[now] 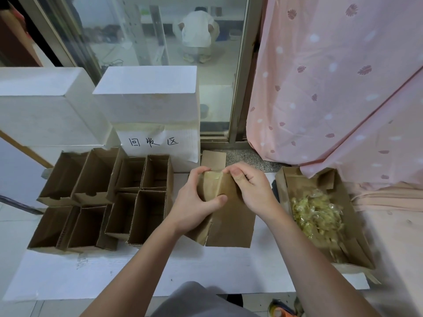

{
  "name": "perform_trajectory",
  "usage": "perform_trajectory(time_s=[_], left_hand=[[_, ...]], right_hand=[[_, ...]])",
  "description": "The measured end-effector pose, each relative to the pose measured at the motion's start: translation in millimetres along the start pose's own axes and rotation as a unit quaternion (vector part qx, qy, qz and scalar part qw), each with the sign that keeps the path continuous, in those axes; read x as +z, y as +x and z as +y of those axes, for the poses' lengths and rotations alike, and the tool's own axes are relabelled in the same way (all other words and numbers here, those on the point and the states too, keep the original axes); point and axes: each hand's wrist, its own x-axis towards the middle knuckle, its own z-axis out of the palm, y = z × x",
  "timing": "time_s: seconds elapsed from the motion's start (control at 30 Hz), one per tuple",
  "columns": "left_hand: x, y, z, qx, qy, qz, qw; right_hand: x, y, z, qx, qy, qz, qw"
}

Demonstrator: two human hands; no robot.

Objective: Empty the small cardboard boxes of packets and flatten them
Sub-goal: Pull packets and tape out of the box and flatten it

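Both gripping small cardboard box (pixel 225 209): left hand (pixel 196 197) steadying its side, right hand (pixel 249 191) pinching taped seam (likely to peel), packets (pixel 317 215) already aside

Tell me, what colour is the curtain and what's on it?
Pink curtain, with white dots and darker leaf shapes; the head view shows it.

Open boxes (pixel 103 197) left, packet tray (pixel 357 243) right
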Motion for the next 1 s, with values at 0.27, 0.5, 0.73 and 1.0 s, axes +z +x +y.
perform_trajectory(time_s=[0.27, 0.5, 0.73, 1.0], left_hand=[[5.1, 2.5, 8.2, 0.023, 0.112, 0.034, 0.993], [17.0, 2.9, 16.7, 0.06, 0.253, 0.097, 0.961], [17.5, 0.4, 9.9, 0.03, 0.254, 0.123, 0.959], [17.2, 0.5, 8.3, 0.026, 0.274, 0.111, 0.955]], right_hand=[[-2.8, -0.9, -6.5, -0.012, -0.064, -0.034, 0.997], [9.9, 1.1, 1.1, -0.053, -0.124, 0.08, 0.988], [12.7, 5.4, 3.1, -0.008, -0.121, 0.029, 0.992], [25.0, 5.7, 9.6, -0.017, -0.112, 0.03, 0.993]])
